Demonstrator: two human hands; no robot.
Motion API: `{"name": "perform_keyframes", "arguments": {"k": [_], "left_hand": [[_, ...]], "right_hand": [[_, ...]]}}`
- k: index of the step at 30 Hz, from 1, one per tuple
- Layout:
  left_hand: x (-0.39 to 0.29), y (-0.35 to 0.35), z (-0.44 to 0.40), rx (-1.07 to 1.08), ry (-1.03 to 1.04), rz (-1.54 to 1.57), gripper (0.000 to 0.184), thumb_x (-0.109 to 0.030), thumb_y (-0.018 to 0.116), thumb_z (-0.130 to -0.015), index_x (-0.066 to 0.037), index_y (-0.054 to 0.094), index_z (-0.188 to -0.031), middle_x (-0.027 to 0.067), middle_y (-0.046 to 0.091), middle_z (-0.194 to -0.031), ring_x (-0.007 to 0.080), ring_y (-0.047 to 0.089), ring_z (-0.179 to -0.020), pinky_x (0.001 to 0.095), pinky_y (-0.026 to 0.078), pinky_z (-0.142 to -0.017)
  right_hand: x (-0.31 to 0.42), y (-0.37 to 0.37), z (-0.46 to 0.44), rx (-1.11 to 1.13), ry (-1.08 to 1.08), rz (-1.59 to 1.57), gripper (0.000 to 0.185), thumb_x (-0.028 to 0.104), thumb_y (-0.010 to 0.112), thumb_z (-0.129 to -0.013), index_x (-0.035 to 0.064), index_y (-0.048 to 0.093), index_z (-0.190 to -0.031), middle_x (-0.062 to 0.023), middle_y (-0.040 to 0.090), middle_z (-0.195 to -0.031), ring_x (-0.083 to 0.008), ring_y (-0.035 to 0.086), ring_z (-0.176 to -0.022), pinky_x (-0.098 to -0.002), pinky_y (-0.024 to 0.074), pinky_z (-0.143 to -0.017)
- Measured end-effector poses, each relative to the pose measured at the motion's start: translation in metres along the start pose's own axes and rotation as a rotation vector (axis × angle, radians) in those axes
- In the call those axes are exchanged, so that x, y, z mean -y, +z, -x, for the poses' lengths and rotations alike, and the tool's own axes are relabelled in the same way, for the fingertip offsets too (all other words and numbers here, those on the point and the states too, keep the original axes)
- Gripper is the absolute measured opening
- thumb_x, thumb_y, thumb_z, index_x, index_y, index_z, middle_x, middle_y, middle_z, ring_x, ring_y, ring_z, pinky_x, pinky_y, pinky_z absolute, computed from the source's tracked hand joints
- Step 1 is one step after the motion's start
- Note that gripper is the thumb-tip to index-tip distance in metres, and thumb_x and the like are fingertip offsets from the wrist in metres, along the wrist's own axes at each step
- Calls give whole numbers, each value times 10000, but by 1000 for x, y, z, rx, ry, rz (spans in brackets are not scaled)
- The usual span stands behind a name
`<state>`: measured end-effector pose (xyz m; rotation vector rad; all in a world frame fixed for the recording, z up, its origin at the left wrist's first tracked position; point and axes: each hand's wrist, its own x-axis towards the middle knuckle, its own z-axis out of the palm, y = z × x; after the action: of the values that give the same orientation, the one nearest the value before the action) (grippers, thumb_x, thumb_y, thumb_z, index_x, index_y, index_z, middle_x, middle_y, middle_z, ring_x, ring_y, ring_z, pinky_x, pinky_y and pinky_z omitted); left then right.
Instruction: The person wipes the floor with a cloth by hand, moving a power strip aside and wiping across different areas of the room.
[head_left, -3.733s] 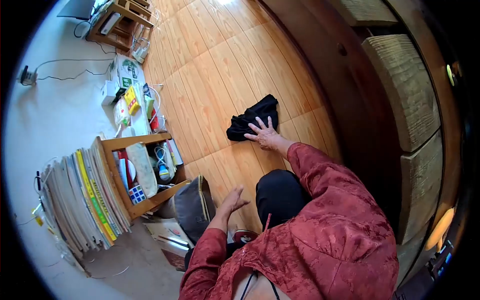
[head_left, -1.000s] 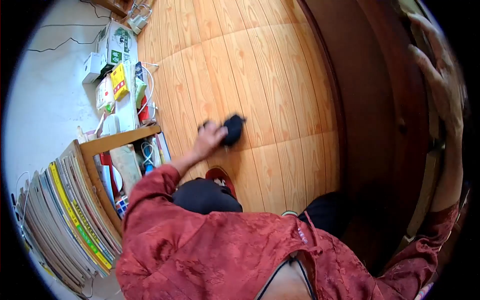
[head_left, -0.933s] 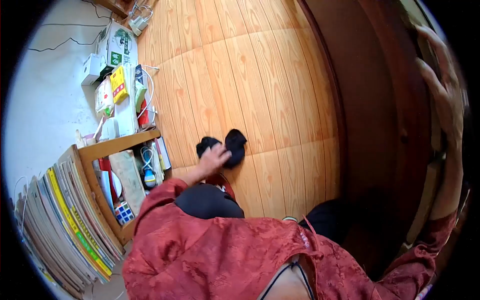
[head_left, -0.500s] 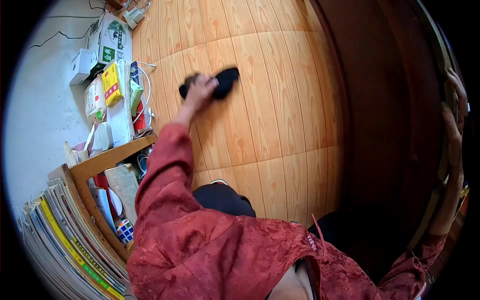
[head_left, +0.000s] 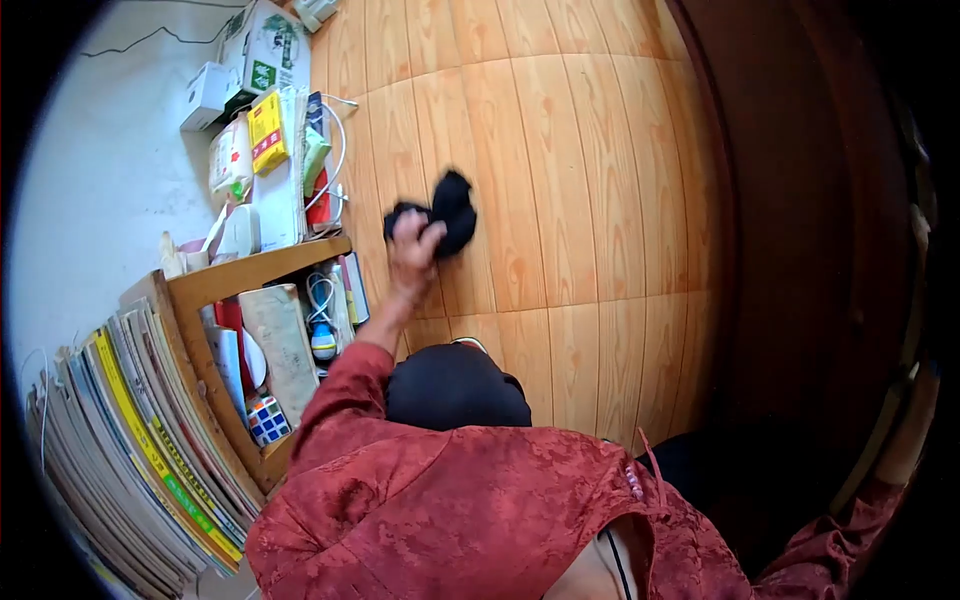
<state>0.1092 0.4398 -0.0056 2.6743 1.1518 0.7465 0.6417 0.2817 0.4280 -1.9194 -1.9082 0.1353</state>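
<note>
My left hand (head_left: 412,250) reaches down to the wood-patterned floor, its fingers closed on a bunched black cloth (head_left: 455,215). Part of the cloth sticks out beyond the fingers to the right, and both are slightly blurred. My right arm stretches along the far right border of the view, beside a large dark brown panel (head_left: 800,250). Deep shadow at the panel's outer edge mostly hides my right hand (head_left: 922,205), so its fingers do not show clearly.
A wooden shelf (head_left: 258,270) on the left holds books, a puzzle cube (head_left: 268,421) and a bulb-shaped item (head_left: 323,340). Magazines (head_left: 140,440) stand beside it. Packets, papers and a white cable (head_left: 343,150) lie on top, with boxes (head_left: 268,50) behind. My knee (head_left: 455,385) is close to the shelf.
My left hand has drawn the black cloth back across the floor toward my body. The view has shifted, so the shelf appears further right and my right hand is nearer the border.
</note>
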Motion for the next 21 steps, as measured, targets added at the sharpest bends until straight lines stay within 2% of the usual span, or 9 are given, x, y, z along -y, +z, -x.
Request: {"name": "perform_keyframes", "arguments": {"k": [2,5,12,15,16,17,19,20,21], "left_hand": [[-28,-6,68,283,-214,-92,493,48,651,-638,-139,608,-1093,137,475,-1235,368,428,-1233,468,391,-1007],[-26,13,99,131,-300,-122,531,92,609,-609,-157,601,-1077,140,453,-1252,384,392,-1246,471,360,-1033],[70,46,-13,-23,-275,-201,515,110,577,-658,-153,585,-1100,142,470,-1225,380,414,-1221,466,398,-1010],[128,59,-69,21,-407,-272,457,50,514,-743,-171,569,-1139,133,488,-1225,374,430,-1199,463,416,-982],[165,72,-82,48,-448,-196,462,38,480,-746,-173,585,-1143,145,532,-1172,375,460,-1156,449,417,-971],[158,65,-110,43,-588,-178,472,36,464,-727,-157,601,-1136,156,567,-1092,373,495,-1091,441,419,-955],[119,49,-154,-156,-559,-77,473,31,485,-710,-132,604,-1138,154,571,-1045,361,527,-1037,426,435,-914],[93,40,-169,-231,-531,16,475,32,508,-703,-122,600,-1143,149,570,-1038,357,533,-1027,423,439,-902],[67,35,-177,-282,-374,29,480,51,559,-676,-92,592,-1133,138,570,-1040,353,536,-1012,413,449,-885]], "right_hand": [[0,0,4,-2,3,14,500,113,676,-824,56,504,-1290,-131,511,-1316,-281,449,-1261,-417,359,-1064],[3,4,7,5,9,21,498,108,673,-824,55,504,-1290,-131,511,-1317,-281,449,-1262,-417,359,-1064],[-7,9,-41,5,19,4,492,94,664,-826,55,504,-1289,-132,510,-1318,-282,447,-1265,-417,357,-1066],[-16,14,-63,2,-6,-41,483,86,656,-828,54,508,-1286,-132,508,-1320,-284,445,-1266,-419,357,-1066],[-4,21,-57,-148,273,-191,483,90,659,-824,54,510,-1283,-130,507,-1319,-282,447,-1262,-418,359,-1064],[19,34,-52,-300,549,-340,484,94,662,-821,54,513,-1280,-127,506,-1318,-279,449,-1258,-417,361,-1063],[16,31,-44,-290,643,-252,489,178,599,-866,118,470,-1334,-108,441,-1387,-286,392,-1308,-452,329,-1088],[-12,18,-43,-120,455,-21,495,259,532,-914,181,425,-1391,-91,378,-1456,-294,333,-1362,-488,295,-1116],[-30,10,-44,52,260,204,503,339,465,-962,244,380,-1448,-74,314,-1525,-303,274,-1416,-523,261,-1143]]}}
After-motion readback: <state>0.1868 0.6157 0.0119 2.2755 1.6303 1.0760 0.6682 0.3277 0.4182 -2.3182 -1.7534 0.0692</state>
